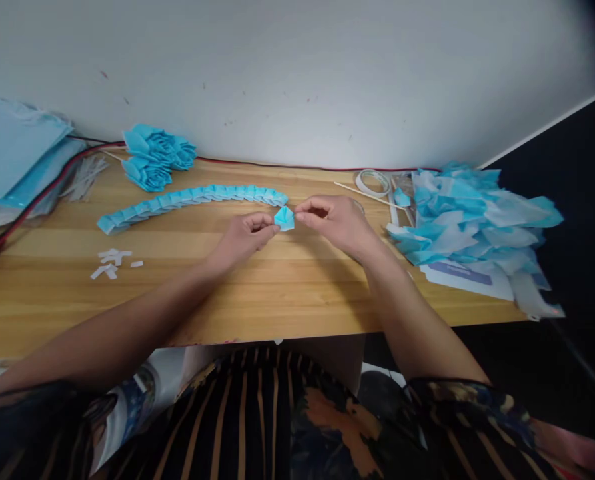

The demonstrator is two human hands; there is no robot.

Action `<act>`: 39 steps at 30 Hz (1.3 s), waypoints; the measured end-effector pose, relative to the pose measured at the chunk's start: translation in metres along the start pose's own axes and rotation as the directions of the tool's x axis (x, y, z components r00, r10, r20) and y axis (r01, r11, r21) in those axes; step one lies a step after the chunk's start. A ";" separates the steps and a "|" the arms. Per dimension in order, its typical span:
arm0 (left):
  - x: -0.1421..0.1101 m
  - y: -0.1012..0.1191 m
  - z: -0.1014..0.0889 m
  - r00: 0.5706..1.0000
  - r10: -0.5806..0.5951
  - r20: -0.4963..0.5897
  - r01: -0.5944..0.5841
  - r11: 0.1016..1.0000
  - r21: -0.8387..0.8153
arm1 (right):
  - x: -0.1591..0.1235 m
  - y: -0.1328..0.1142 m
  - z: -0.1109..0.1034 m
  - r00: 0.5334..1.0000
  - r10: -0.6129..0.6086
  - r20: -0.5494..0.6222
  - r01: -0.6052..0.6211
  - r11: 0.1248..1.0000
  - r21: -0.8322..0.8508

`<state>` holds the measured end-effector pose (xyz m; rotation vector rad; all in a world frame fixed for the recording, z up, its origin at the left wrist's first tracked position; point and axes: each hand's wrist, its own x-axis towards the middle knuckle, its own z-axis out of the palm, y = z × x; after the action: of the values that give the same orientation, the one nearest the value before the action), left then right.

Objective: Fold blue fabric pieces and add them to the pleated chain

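A small folded piece of blue paper [284, 219] is held up over the table between my two hands. My left hand [247, 237] pinches its left edge between thumb and fingers. On the opposite side, my right hand [332, 220] grips the upper right edge with thumb and fingertips closed. Just behind the piece, a long curved row of overlapping folded blue papers [197, 197] lies on the wooden table [257, 300]. White paper slips [111, 263] are scattered left of my left hand.
Blue paper flowers [154, 157] lie at the back left, near stacked blue sheets [17, 150] and a red-black cable [52, 183]. At right are a tape roll [372, 181], a thin stick [367, 195] and a heap of blue-white paper [472, 213]. A wall [297, 80] rises behind.
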<state>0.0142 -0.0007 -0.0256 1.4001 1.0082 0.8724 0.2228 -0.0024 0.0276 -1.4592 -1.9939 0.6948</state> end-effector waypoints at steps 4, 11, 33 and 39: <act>0.000 -0.004 0.001 0.999 -0.037 -0.036 0.037 0.999 0.002 | -0.002 0.007 0.003 0.999 0.027 -0.019 -0.026 0.999 0.031; 0.004 -0.001 -0.004 0.995 -0.058 -0.083 0.055 0.998 -0.037 | 0.003 0.027 -0.018 0.978 0.162 -0.134 -0.137 0.974 0.181; 0.054 0.000 -0.017 0.970 0.098 0.220 -0.234 0.153 0.960 | 0.051 0.053 -0.003 0.837 0.455 0.302 -0.546 0.704 0.454; 0.055 -0.003 -0.018 0.962 0.148 0.229 -0.264 0.297 0.918 | 0.056 0.060 0.007 0.814 0.502 0.292 -0.581 0.685 0.441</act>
<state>0.0170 0.0573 -0.0291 2.6282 1.3570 0.2765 0.2435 0.0668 -0.0112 -1.6829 -1.2719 1.5045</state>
